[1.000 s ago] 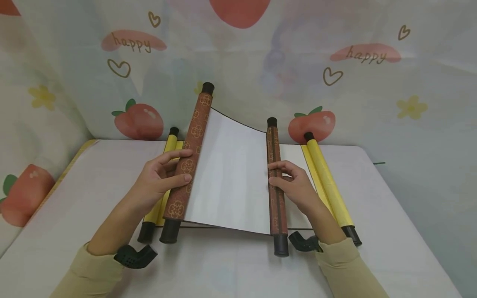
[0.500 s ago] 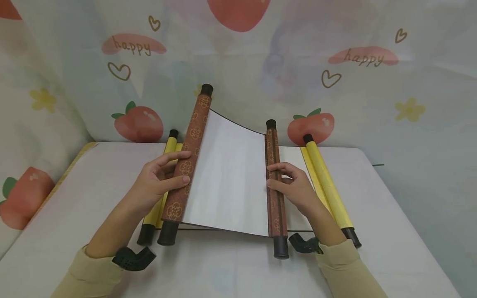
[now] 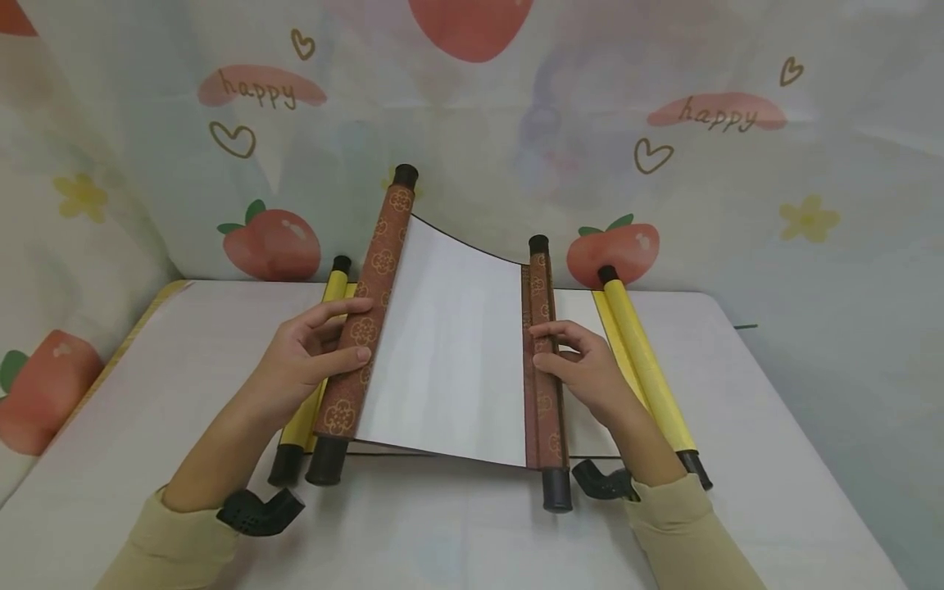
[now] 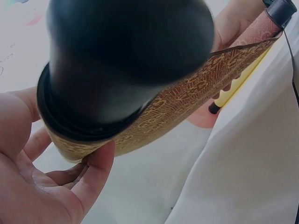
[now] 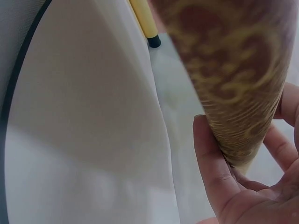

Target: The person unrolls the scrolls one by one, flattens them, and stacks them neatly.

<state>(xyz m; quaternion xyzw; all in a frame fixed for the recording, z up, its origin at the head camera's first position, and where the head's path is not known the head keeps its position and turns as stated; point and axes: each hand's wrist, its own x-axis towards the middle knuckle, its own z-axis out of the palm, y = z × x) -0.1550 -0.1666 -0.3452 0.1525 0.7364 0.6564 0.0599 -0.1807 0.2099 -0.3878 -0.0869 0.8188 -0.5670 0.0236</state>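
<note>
**Brown patterned scroll held part-unrolled, centre of head view**

Left hand, left of centre: fingers curled round the thicker brown roll, thumb on its front; roll tilted, top leaning right. Right hand, right of centre: fingers and thumb pinch the thinner brown roll, nearly upright. White sheet sags slightly between them. Black end caps on both rolls. Left wrist view: one cap large, blurred, across the top. Right wrist view: patterned back at upper right, fingers under it. Yellow scroll lies spread behind on the white table, partly covered. Backdrop: red fruit, hearts, "happy". Beige sleeves in lower corners.
</note>
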